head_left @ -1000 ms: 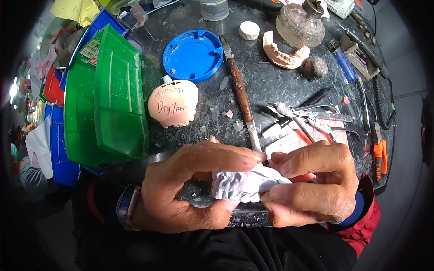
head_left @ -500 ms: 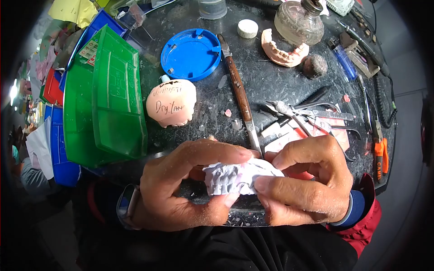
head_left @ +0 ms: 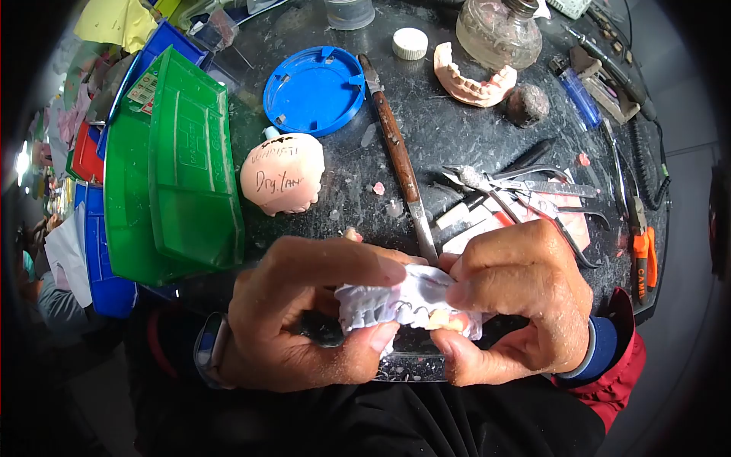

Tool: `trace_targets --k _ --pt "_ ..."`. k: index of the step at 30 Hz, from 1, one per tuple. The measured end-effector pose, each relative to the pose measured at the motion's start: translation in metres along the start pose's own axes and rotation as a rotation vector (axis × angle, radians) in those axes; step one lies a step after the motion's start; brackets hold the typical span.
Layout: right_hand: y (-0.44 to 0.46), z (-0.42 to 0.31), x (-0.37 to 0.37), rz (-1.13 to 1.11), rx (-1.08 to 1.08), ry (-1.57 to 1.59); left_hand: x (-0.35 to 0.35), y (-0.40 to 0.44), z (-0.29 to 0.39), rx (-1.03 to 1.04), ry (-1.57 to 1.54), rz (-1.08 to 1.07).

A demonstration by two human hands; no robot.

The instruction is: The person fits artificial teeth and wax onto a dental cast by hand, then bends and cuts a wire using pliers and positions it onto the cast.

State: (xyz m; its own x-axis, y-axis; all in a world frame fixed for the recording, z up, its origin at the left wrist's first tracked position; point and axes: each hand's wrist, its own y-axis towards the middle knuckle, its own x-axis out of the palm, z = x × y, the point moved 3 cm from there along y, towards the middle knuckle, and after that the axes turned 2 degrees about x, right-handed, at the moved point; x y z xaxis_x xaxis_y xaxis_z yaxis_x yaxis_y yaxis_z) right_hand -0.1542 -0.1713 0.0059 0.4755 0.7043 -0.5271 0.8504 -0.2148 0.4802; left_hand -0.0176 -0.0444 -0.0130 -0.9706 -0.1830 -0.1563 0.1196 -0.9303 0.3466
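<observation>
White, probably light, stiff and chippy, so pinch that dental cast [head_left: 425, 288] near its ends, as now in left-hand grip [head_left: 272, 314] and right-hand grip [head_left: 547, 305], sparing teeth [head_left: 411, 314] between.

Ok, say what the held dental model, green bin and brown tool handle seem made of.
Dental model: probably plaster, matte, from its chalky white surface. Green bin: likely plastic, semi-glossy, moulded markings. Brown handle: apparently wood, perhaps varnished, given mottling and sheen.
</observation>
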Motion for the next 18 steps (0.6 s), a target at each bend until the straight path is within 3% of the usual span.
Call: trace_targets --k 5,8,18 --pt "-0.0023 0.0002 0.0011 0.019 -0.013 0.023 0.0042 -0.003 -0.0014 -0.055 -0.105 0.14" --pt "-0.0026 0.0006 0.0014 0.018 -0.011 0.039 -0.0013 -0.001 -0.0006 -0.049 -0.046 0.029" --pt "0.0009 0.0 0.0027 -0.005 0.01 0.053 -0.0039 -0.002 0.0034 -0.258 0.013 0.024"
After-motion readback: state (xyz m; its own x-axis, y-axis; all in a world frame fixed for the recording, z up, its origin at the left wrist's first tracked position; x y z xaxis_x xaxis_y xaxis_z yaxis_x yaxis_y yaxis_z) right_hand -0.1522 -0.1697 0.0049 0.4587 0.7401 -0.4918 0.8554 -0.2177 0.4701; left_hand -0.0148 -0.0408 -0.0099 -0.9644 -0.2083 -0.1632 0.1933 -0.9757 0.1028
